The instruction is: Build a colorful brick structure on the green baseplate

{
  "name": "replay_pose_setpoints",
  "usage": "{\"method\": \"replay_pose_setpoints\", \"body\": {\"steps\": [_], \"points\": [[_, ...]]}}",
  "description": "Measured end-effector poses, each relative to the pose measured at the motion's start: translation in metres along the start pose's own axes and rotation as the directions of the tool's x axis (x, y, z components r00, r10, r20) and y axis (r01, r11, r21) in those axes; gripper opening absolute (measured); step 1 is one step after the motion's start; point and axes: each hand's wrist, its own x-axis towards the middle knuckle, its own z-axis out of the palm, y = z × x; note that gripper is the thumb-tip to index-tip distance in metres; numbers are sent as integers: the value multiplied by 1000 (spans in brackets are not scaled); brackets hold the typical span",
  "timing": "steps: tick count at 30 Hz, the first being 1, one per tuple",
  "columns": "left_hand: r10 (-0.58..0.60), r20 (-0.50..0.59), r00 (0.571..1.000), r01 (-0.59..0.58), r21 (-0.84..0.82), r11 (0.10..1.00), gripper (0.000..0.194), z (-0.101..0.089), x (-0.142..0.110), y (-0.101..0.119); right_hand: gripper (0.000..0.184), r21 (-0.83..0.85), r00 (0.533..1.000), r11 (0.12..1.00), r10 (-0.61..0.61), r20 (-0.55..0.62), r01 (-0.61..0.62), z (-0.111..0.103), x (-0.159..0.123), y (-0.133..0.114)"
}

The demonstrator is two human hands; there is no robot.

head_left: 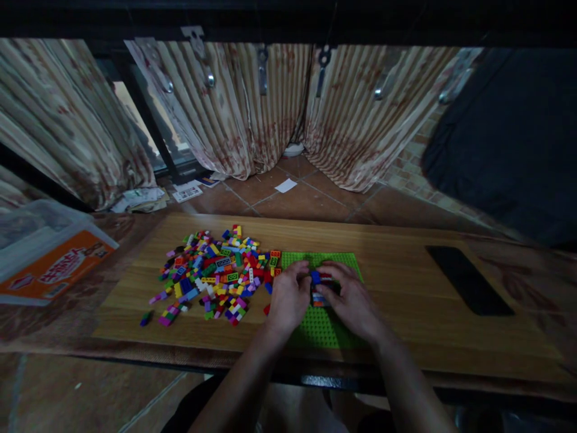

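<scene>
A green studded baseplate (324, 331) lies on the wooden board, with a small build of stacked toy bricks (321, 299) on it in orange, white and blue layers. At the top of the build, a blue toy brick (315, 277) shows between my hands. My left hand (286, 296) is closed at the left side of the build, its fingertips by the blue brick. From the right, my right hand (354, 299) curls around the build, with thumb and fingers against it. My fingers hide much of the build.
Loose toy bricks (216, 273) in many colours spread over the left half of the wooden board (406, 282). A clear plastic box (49, 252) with an orange label stands at far left. A black phone-like slab (469, 279) lies at right. Striped curtains (252, 114) hang behind.
</scene>
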Motion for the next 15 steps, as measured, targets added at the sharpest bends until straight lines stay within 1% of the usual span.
{"method": "replay_pose_setpoints", "body": {"steps": [3, 6, 10, 15], "points": [[-37, -19, 999, 38, 18, 999, 31, -3, 0, 2, 26, 21, 1000, 1000, 6, -13, -5, -2, 1, 4], [-88, -31, 996, 89, 20, 996, 32, -10, 0, 4, 27, 32, 1000, 999, 5, 13, -6, -3, 1, 7], [-151, -40, 988, 149, -31, 988, 30, -17, 1, 5, 29, 41, 999, 999, 5, 45, -7, -5, 0, 8], [-165, -20, 986, 163, -55, 985, 29, -18, 0, 7, 31, 42, 998, 999, 15, 57, -17, -7, 1, 8]]}}
